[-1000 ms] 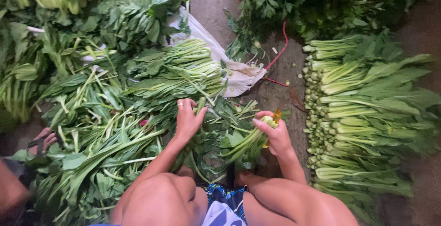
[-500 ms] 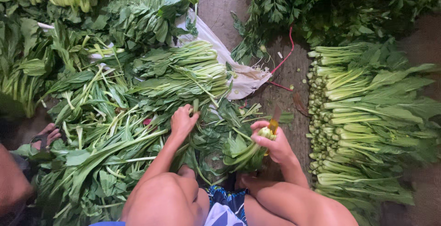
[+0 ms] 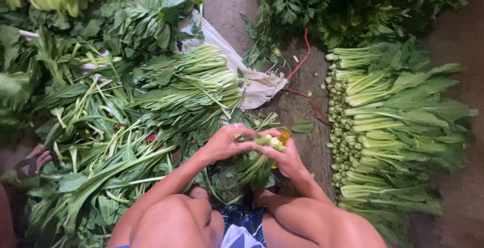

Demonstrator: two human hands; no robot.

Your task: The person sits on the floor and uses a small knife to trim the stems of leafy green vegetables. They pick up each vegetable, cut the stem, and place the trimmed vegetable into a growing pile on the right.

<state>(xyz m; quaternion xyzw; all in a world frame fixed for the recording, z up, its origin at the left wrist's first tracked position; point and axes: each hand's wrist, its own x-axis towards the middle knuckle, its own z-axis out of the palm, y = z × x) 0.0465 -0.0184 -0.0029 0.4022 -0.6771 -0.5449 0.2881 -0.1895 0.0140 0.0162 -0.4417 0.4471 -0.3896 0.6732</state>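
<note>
Looking down from the head camera, I see both hands meeting over a small bunch of greens (image 3: 259, 155), which sits just above the knees and between the two big heaps of vegetables on the floor (image 3: 302, 89). My left hand (image 3: 224, 142) has its grip clenched around the stem end of that bunch, fingers curled over the pale stalks. My right hand (image 3: 287, 158) is clasped on the same bunch from the other side, touching the left hand's fingertips, with a bit of yellow flower (image 3: 284, 136) showing just above its knuckles. The leafy end of the bunch hangs down toward the knees. To the left of the bunch lies a loose pile of long-stemmed leafy greens (image 3: 116, 142), and beyond the bunch a white sack (image 3: 252, 84) lies under another heap. To the right of the bunch, well apart across bare floor, a neat row of stacked greens (image 3: 383, 127) lies with cut stem ends facing the bunch. A red string (image 3: 302, 59) trails on the floor beyond the bunch.
</note>
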